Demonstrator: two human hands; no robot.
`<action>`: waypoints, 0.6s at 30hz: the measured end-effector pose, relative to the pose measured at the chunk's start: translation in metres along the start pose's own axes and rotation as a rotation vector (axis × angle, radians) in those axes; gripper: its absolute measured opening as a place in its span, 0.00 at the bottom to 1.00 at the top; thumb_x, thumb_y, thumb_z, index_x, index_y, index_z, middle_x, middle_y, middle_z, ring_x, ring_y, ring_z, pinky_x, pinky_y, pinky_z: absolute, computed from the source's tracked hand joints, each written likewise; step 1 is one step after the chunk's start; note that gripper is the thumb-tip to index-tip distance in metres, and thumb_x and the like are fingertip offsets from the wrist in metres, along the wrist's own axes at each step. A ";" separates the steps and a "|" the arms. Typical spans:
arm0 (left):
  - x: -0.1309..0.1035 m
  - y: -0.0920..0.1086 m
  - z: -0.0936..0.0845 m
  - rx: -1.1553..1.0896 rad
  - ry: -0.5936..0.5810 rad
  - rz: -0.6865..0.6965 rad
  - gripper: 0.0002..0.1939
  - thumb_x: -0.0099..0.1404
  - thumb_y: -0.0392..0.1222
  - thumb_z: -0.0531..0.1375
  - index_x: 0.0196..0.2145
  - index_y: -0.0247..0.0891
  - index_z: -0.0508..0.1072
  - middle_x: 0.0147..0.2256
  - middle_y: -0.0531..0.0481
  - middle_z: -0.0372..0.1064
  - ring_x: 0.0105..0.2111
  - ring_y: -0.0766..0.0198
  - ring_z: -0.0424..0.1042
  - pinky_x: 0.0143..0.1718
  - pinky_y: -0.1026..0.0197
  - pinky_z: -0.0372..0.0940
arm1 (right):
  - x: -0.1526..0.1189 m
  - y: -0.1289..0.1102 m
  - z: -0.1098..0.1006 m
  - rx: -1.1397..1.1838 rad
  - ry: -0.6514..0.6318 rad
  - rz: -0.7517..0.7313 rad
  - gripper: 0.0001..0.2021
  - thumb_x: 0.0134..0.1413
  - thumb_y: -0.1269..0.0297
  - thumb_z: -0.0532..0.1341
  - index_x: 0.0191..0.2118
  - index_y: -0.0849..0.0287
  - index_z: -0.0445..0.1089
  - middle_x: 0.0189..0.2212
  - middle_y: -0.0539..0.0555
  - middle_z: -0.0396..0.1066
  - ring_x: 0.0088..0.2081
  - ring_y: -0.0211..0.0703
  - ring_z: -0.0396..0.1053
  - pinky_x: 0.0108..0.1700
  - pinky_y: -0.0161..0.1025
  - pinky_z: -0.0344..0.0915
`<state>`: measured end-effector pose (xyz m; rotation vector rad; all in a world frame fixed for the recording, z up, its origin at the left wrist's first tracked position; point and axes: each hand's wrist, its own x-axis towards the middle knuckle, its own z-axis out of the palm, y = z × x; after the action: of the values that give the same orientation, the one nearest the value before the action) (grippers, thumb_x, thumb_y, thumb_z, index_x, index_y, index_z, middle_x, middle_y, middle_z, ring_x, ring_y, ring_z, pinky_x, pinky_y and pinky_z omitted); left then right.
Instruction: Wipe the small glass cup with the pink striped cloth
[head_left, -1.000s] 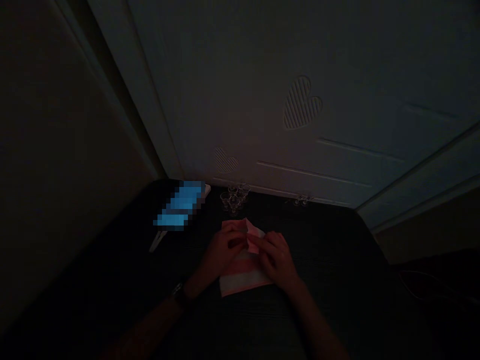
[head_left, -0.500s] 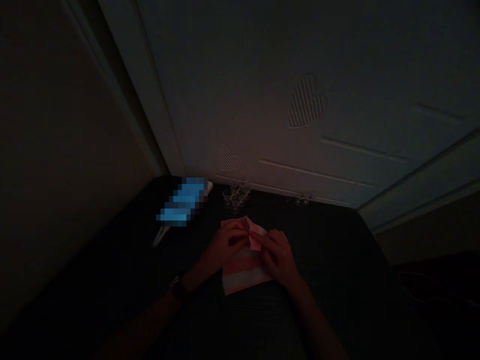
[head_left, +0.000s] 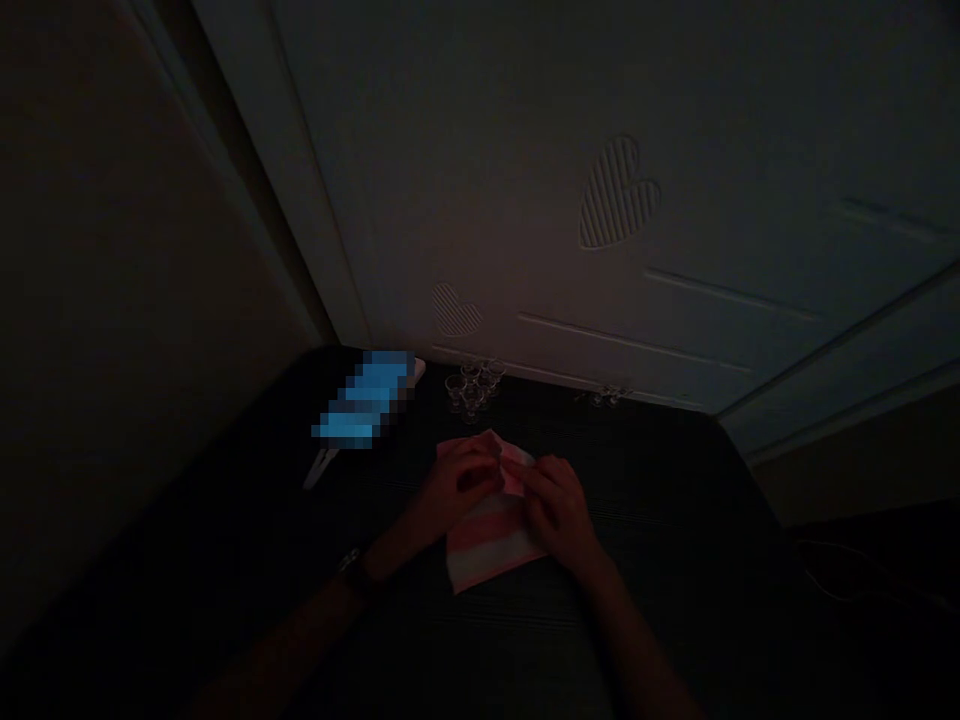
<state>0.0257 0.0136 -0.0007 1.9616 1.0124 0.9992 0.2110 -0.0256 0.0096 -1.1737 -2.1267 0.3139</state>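
A pink-and-white striped cloth (head_left: 491, 545) lies spread on the dark table in front of me. Over its far left part, my left hand (head_left: 457, 480) is closed, with thumb and fingertips pinched on a raised fold. My right hand (head_left: 559, 500) comes in from the other side, its fingers pressed on the same fold, close to the left fingertips. Whether something small sits inside the fold is too dark to see. Beyond the cloth stand several small stemmed glasses (head_left: 472, 388) in a cluster.
To the left rests a device with a lit blue screen (head_left: 367, 400), blurred out, with a pale strap (head_left: 321, 468). More small glassware (head_left: 609, 395) is at the back right. A white panel (head_left: 525, 250) with heart reliefs rises behind the dark table (head_left: 660, 500).
The fingertips have shifted slightly at the fold, and a small greyish spot between them is less visible now. The cloth's near edge has moved a little. The glasses stay put.
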 end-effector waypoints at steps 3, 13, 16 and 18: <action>0.001 0.002 -0.002 0.004 -0.023 0.029 0.06 0.57 0.36 0.58 0.34 0.40 0.73 0.41 0.48 0.67 0.46 0.59 0.64 0.47 0.55 0.60 | 0.000 0.001 0.000 -0.003 0.010 -0.006 0.24 0.52 0.75 0.50 0.54 0.52 0.61 0.30 0.52 0.60 0.35 0.41 0.58 0.38 0.40 0.54; -0.001 0.008 0.006 0.118 0.063 -0.025 0.05 0.52 0.31 0.57 0.22 0.36 0.66 0.30 0.51 0.65 0.34 0.62 0.66 0.37 0.59 0.62 | -0.002 -0.003 0.001 0.022 -0.025 -0.020 0.23 0.53 0.74 0.50 0.54 0.52 0.61 0.31 0.52 0.60 0.36 0.42 0.57 0.39 0.41 0.55; -0.001 0.008 0.008 0.087 0.082 -0.025 0.04 0.52 0.31 0.57 0.24 0.37 0.67 0.32 0.50 0.67 0.36 0.62 0.66 0.37 0.59 0.62 | -0.001 -0.003 0.001 0.019 -0.008 -0.019 0.23 0.53 0.74 0.50 0.54 0.52 0.61 0.30 0.52 0.60 0.35 0.42 0.58 0.39 0.41 0.55; -0.001 0.008 0.008 0.062 0.080 -0.022 0.04 0.53 0.31 0.57 0.27 0.37 0.69 0.36 0.48 0.67 0.39 0.60 0.66 0.40 0.57 0.62 | -0.001 -0.001 0.001 0.009 -0.002 -0.019 0.23 0.52 0.74 0.50 0.54 0.52 0.61 0.30 0.52 0.60 0.35 0.42 0.58 0.38 0.41 0.55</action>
<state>0.0346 0.0072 0.0022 1.9700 1.1187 1.0528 0.2101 -0.0272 0.0095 -1.1475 -2.1349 0.3163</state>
